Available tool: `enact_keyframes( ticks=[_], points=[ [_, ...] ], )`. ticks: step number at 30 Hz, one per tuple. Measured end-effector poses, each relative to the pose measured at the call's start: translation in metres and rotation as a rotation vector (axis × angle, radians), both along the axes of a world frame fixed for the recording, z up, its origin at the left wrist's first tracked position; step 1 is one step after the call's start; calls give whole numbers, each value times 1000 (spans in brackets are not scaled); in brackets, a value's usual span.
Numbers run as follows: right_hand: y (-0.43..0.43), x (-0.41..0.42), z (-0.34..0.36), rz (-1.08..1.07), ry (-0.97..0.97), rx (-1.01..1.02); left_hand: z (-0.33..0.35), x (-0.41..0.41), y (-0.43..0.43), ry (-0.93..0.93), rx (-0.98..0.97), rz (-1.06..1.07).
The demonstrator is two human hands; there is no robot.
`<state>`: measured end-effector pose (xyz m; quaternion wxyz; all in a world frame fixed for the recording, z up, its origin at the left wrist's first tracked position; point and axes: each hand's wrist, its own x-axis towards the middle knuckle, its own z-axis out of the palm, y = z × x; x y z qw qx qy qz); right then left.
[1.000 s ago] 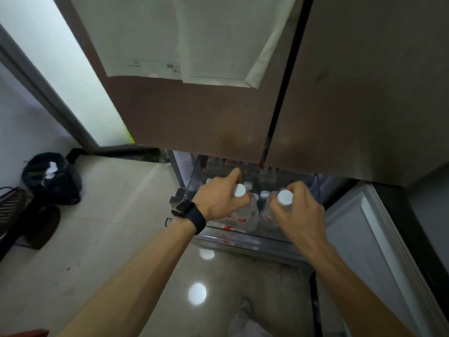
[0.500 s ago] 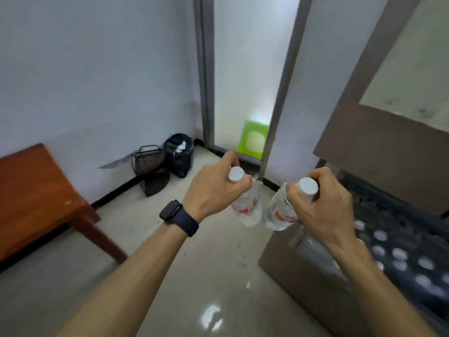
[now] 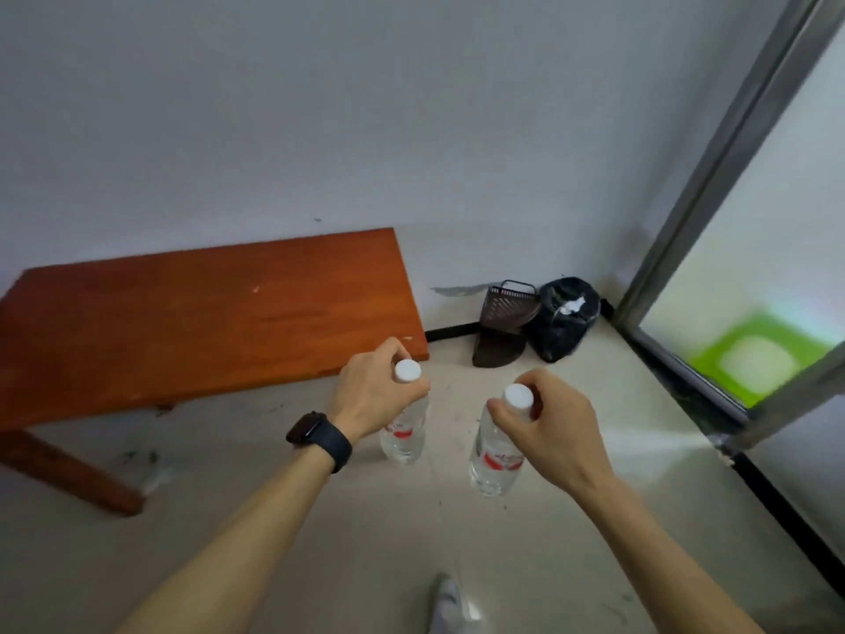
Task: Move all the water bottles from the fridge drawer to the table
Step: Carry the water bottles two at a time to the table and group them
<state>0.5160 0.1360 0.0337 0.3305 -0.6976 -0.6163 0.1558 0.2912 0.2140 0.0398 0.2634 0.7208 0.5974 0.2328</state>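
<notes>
My left hand [image 3: 372,395] grips one water bottle [image 3: 404,434] by the neck, fingers curled under its white cap; my right hand [image 3: 555,427] holds a second bottle [image 3: 496,455] the same way, so both hang upright for carrying. They hover over the floor, near the wooden table [image 3: 196,318] at far left, whose visible top seems bare. The fridge drawer is out of view.

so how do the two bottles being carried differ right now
The left bottle, gripped by the left hand, hangs near the table corner; the right bottle, in the right hand, is farther off over bare floor. The left bottle's body is partly hidden by its hand; the right bottle shows more body and red label. Both are clear, white-capped, held at the neck, not on the table.
</notes>
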Motion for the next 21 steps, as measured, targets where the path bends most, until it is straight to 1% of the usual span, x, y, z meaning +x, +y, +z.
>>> enact_keyframes(
  ticks=[4,8,13,19,21],
  points=[
    [85,-56,-22,120,10,-27,-19,-64,54,-36,-43,158],
    [175,-111,-40,189,81,-48,-35,-118,115,-37,-63,294],
    [277,-168,-60,231,75,-94,-44,-173,196,-65,-80,421],
    [364,-228,-76,209,84,-117,-64,-229,275,-129,-52,535],
    [395,-250,-82,201,73,-113,-71,-249,307,-136,-63,540]
  ],
)
